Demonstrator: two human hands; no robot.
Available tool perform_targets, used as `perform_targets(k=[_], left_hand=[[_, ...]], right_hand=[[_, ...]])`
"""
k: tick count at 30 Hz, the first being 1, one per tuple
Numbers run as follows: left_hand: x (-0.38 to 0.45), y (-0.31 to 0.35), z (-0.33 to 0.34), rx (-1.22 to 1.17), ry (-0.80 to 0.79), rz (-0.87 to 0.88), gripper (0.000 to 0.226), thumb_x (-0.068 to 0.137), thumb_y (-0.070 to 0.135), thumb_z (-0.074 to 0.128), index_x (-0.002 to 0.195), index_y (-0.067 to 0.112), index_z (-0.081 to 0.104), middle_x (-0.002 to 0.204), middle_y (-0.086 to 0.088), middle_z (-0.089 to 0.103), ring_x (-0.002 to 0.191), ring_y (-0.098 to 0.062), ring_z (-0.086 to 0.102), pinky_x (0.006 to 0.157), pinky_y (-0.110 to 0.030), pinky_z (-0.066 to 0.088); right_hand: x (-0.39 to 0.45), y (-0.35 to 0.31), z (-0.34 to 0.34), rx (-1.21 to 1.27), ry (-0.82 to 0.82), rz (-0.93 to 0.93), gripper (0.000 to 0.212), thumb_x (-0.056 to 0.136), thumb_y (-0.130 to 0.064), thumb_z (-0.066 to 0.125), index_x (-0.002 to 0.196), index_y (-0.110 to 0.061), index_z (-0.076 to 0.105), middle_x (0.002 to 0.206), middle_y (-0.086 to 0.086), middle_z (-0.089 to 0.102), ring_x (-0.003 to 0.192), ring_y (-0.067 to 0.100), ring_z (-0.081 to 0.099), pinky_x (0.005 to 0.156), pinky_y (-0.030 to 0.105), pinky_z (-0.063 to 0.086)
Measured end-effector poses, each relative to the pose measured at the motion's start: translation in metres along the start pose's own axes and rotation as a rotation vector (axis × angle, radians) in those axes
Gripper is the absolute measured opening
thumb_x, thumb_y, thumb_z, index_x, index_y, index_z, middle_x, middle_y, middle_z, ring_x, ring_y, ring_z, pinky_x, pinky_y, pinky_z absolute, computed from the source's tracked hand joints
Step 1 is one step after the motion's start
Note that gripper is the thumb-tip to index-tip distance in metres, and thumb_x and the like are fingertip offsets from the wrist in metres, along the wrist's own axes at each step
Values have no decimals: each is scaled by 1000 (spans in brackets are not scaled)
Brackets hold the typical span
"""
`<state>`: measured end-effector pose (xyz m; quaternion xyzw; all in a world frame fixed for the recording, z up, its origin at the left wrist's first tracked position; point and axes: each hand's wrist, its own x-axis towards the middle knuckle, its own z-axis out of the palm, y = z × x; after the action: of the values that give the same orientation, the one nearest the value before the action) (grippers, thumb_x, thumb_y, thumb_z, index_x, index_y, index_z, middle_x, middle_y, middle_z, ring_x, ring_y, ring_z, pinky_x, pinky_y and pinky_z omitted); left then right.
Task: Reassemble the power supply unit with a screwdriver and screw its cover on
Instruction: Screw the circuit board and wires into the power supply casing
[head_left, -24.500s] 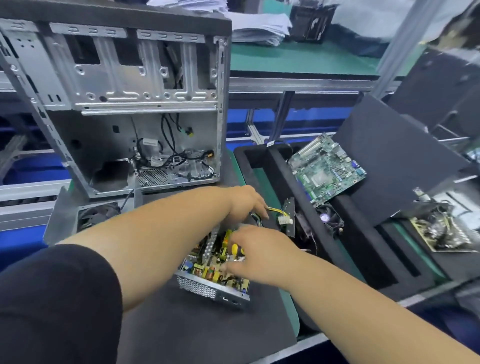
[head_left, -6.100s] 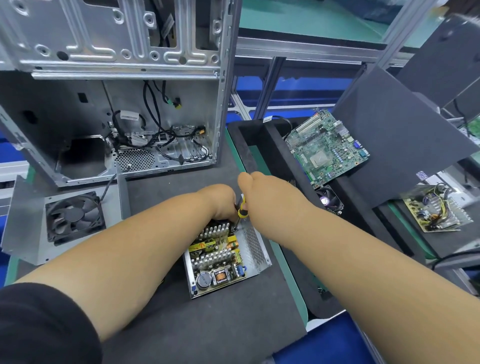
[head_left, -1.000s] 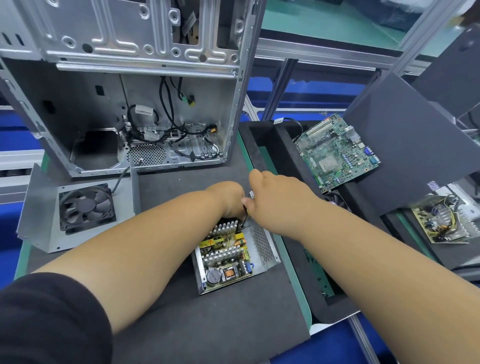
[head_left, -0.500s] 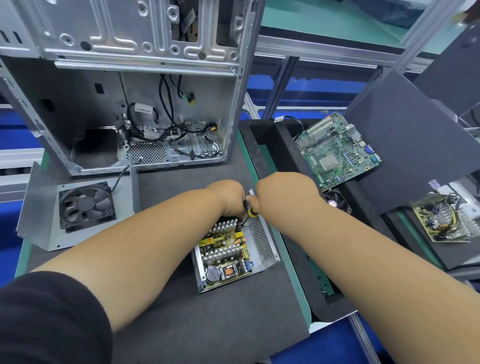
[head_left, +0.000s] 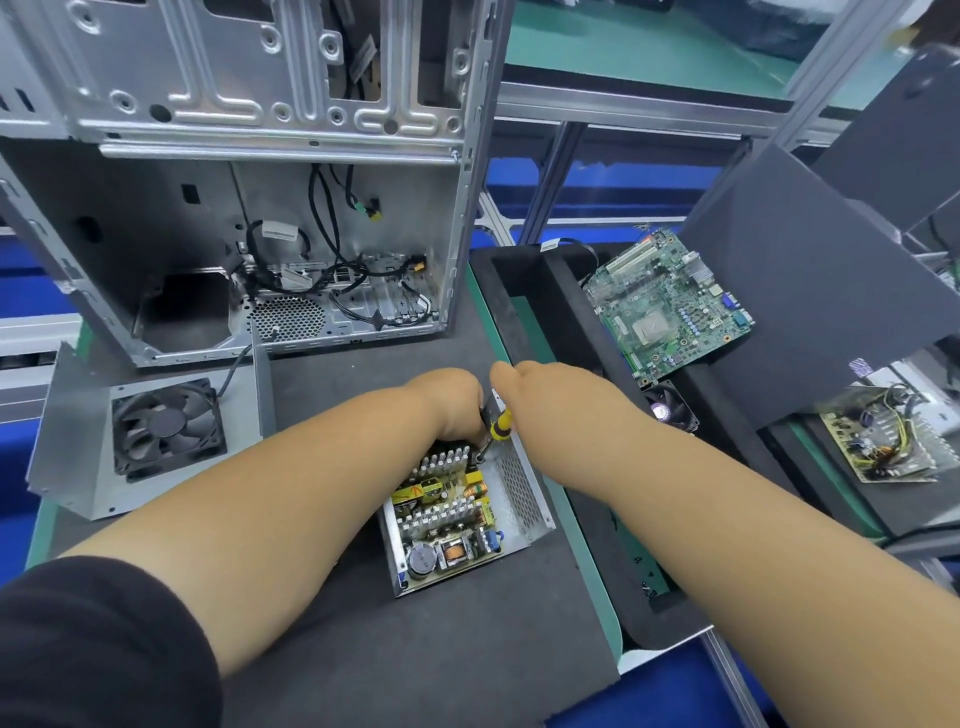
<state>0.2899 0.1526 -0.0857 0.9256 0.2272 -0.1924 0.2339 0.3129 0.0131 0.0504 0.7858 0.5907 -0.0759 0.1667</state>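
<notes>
The open power supply unit lies on the dark foam mat, its circuit board and heat sinks exposed inside a metal shell. My right hand grips a yellow-and-black screwdriver whose tip points down into the unit's far corner. My left hand rests on the unit's far edge right beside the screwdriver; its fingers are hidden from me. The unit's cover, a bent grey metal sheet with a black fan, lies apart at the left.
An empty metal computer case stands behind the mat. A black foam tray at the right holds a green motherboard and a small fan. Another circuit board lies at far right. The mat's front edge is near.
My right hand has turned on the screwdriver, its knuckles rolling left and up, and more of the yellow handle shows. The left hand and the unit have stayed put.
</notes>
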Motion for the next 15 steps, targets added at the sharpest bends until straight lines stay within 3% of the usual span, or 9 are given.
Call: perform_targets(k=[5, 9, 15], left_hand=[[-1, 0, 0, -18, 5, -9, 28, 73, 34, 74, 93, 14, 70, 87, -6, 66, 77, -26, 59, 73, -33, 52], [-4, 1, -1, 6, 8, -6, 27, 73, 36, 75, 89, 15, 71, 80, -5, 63, 74, -25, 57, 71, -32, 51], [-17, 1, -14, -70, -84, -40, 36, 76, 38, 71, 99, 10, 71, 81, -6, 60, 73, -24, 52, 70, -33, 48]], right_hand=[[5, -4, 6, -36, -23, 47, 13, 97, -10, 47, 103, -14, 36, 78, 2, 38, 65, 25, 40, 46, 30, 23], [8, 0, 6, -37, -3, 62, 9, 98, -14, 46, 102, -14, 39, 66, -1, 32, 58, 21, 35, 45, 30, 22], [2, 3, 14, 25, 87, 37, 16, 98, -26, 48, 93, -19, 34, 67, -5, 33, 64, 23, 41, 46, 28, 20]])
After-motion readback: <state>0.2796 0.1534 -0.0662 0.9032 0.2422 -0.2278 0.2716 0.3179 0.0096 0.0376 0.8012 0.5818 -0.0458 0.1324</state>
